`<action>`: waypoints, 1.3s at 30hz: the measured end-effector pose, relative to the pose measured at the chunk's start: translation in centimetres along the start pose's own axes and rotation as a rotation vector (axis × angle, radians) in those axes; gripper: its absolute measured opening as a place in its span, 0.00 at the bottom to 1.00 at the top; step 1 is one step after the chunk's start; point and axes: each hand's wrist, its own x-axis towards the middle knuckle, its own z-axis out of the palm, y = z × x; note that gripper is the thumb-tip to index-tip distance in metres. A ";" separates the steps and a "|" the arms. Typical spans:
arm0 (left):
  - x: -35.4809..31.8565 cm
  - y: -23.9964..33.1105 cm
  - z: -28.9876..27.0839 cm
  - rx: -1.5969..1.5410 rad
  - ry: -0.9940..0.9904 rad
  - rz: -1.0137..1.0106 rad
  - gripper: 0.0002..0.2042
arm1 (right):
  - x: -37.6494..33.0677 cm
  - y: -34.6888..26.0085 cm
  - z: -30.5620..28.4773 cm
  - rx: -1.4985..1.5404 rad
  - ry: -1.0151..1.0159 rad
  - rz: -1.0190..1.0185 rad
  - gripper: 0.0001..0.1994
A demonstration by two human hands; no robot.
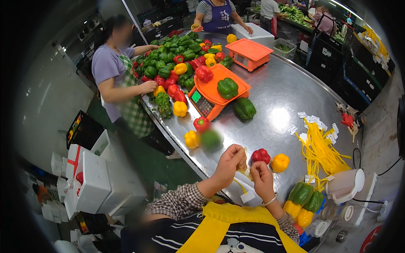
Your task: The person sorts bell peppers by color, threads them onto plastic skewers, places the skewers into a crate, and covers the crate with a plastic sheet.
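My left hand (233, 162) and my right hand (262, 179) are raised close together over the near edge of the metal table, both with fingers pinched. Between them stretches a thin, yellowish net bag (244, 172), and its yellow strip hangs down to a white tag (247, 197). Just beyond my right hand lie a red bell pepper (260, 155) and a yellow bell pepper (279, 162). Left of my hands sit a green pepper (210, 140), partly blurred, a red one (201, 123) and a yellow one (190, 139).
An orange scale (217, 90) bears a red and a green pepper; another orange scale (249, 52) stands behind it. A co-worker (120, 80) at the left touches the pepper heap (168, 59). Yellow tagged net strips (322, 147), paired peppers (301, 202) and a pitcher (346, 185) are at right.
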 end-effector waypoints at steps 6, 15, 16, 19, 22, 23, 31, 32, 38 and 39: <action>-0.9 -1.1 -0.3 0.530 0.027 0.144 0.04 | 0.9 -1.5 -0.2 0.546 0.307 0.087 0.06; 0.3 1.0 0.6 0.021 0.037 -0.030 0.04 | -0.3 -1.0 -0.1 0.201 -0.354 0.144 0.05; 0.0 1.2 0.7 0.007 0.036 -0.077 0.03 | -0.2 -1.1 -0.2 0.146 -0.354 0.164 0.04; -0.4 1.4 0.2 0.239 -0.045 -0.073 0.05 | 0.8 -1.9 -2.2 0.004 -0.364 0.158 0.05; -0.7 1.0 -1.2 0.841 -0.252 0.047 0.07 | 0.6 -2.3 -2.9 0.488 -0.118 -0.089 0.10; -0.8 1.6 -1.1 0.932 -0.297 -0.028 0.08 | 1.2 -2.1 -3.5 0.655 -0.195 -0.084 0.11; 1.3 1.6 0.0 0.307 -0.012 0.205 0.03 | 0.9 -1.5 -2.6 0.316 -0.312 0.230 0.09; 1.5 2.0 0.3 0.168 -0.068 0.085 0.04 | 1.0 -1.5 -2.9 0.127 -0.441 0.206 0.08; 0.0 1.4 -1.5 0.833 -0.218 -0.023 0.04 | 2.2 -2.0 -4.6 0.137 -0.144 0.035 0.10; 0.2 0.4 -2.9 0.948 -0.238 0.000 0.05 | 2.1 -1.5 -4.5 0.171 -0.149 0.113 0.09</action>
